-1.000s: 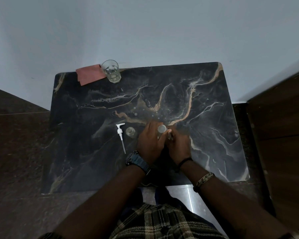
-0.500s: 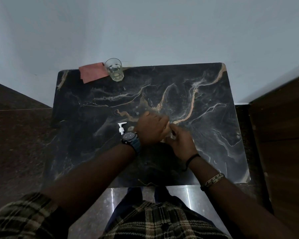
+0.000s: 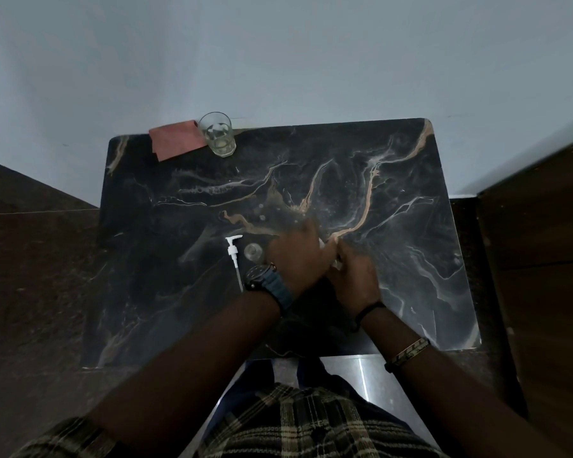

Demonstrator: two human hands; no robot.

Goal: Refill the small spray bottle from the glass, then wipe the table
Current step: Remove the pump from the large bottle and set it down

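The small spray bottle (image 3: 328, 249) is gripped between the fingers of both hands; the glass (image 3: 217, 133) stands well beyond, leftward

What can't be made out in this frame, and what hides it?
Head view, the only one:
- Small spray bottle: almost wholly covered by the left hand and right hand; fill level and whether it is capped unreadable.
- Both grips: motion-blurred.
- Glass: liquid level unclear in dim light.
- Pump tube: lower end behind the watch.
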